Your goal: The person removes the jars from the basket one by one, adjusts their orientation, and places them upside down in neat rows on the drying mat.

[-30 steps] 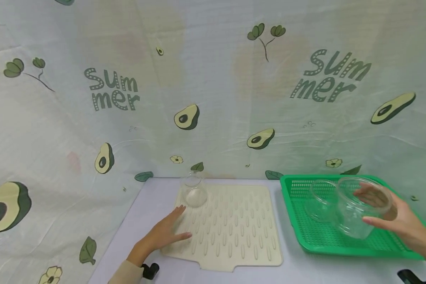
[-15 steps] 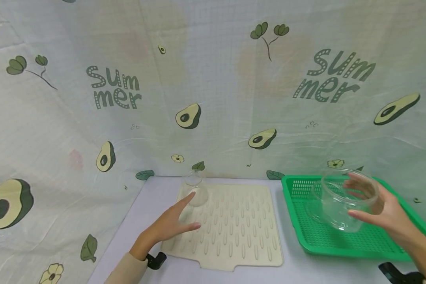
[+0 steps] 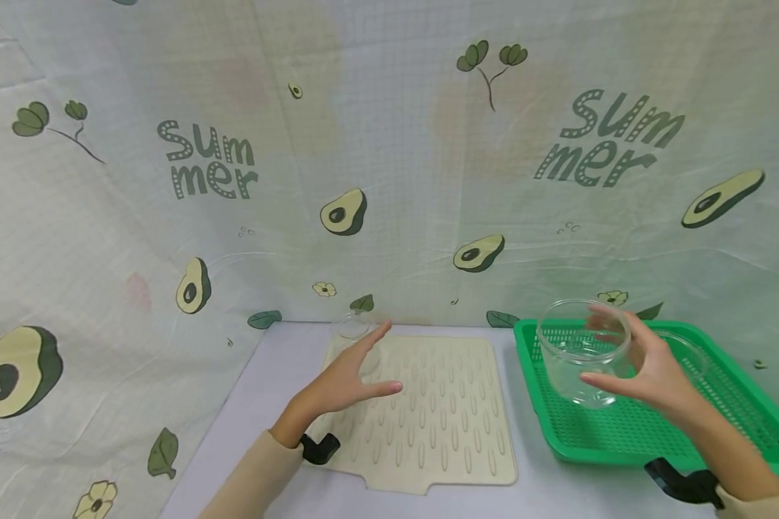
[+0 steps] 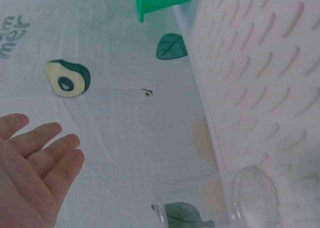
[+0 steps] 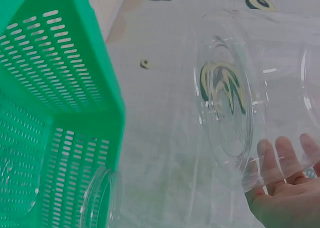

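Observation:
My right hand (image 3: 649, 375) grips a clear round container (image 3: 568, 360) by its side, thumb toward me, above the left part of the green basket (image 3: 526, 389). In the right wrist view the container (image 5: 225, 108) lies sideways in the picture, with fingers (image 5: 285, 158) around its wall. Another clear vessel (image 3: 694, 353) is in the basket, partly behind my right hand. My left hand (image 3: 340, 382) hovers over the cream ridged mat (image 3: 441, 411), fingers extended and holding nothing. Partly hidden behind it, a clear glass vessel (image 3: 353, 326) stands at the mat's far left corner.
A white table (image 3: 262, 375) bears the mat and the basket side by side, with a narrow strip between them. Behind it hangs a pale cloth (image 3: 402, 158) printed with avocados. Each wrist wears a black mount (image 3: 321, 448).
My right hand has carried the clear container leftward and slightly up over the basket, uncovering the vessel at the right. My left hand has moved right and a little farther over the mat.

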A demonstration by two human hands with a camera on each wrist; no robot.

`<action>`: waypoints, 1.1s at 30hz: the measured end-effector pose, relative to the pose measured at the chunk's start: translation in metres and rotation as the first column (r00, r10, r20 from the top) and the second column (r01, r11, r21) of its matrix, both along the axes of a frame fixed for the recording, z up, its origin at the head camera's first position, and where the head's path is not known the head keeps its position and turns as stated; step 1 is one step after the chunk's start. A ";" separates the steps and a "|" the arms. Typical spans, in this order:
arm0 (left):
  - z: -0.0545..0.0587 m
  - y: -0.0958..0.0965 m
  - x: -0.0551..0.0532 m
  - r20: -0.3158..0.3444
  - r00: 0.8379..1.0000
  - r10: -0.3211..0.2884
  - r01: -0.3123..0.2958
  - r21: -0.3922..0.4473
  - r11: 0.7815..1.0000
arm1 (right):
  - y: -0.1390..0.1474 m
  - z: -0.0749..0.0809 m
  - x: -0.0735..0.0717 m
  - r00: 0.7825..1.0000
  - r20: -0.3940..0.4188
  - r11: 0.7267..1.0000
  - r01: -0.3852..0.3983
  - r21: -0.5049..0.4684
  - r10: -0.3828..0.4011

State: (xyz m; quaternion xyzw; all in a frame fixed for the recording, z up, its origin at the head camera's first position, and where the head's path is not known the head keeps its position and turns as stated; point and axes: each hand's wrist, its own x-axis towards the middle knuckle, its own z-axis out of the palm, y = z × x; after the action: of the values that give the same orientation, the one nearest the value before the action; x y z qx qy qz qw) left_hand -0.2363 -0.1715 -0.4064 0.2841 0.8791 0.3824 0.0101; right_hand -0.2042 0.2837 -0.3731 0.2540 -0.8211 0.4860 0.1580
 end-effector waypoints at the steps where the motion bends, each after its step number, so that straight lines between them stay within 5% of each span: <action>1: 0.003 0.004 -0.001 0.000 1.000 -0.011 0.011 0.014 1.000 | -0.003 0.000 -0.001 1.000 -0.001 1.000 0.009 0.005 -0.009; 10: 0.020 0.035 -0.011 0.011 0.990 -0.139 0.136 0.157 0.978 | -0.030 0.001 -0.009 0.998 -0.050 0.998 0.047 -0.034 -0.049; 19: 0.039 0.073 -0.013 0.031 0.980 -0.196 0.183 0.248 0.951 | -0.059 0.002 -0.015 0.980 -0.138 0.989 0.146 0.013 -0.143; 33: 0.063 0.115 -0.005 -0.016 0.995 -0.095 0.096 0.274 0.957 | -0.097 0.001 -0.025 0.969 -0.215 0.990 0.132 0.038 -0.121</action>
State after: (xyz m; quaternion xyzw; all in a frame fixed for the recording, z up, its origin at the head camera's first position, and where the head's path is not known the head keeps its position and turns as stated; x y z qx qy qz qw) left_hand -0.2415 -0.0563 -0.3438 0.3256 0.8029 0.4991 -0.0121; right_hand -0.2290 0.1869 -0.3725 0.2555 -0.8264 0.4236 0.2689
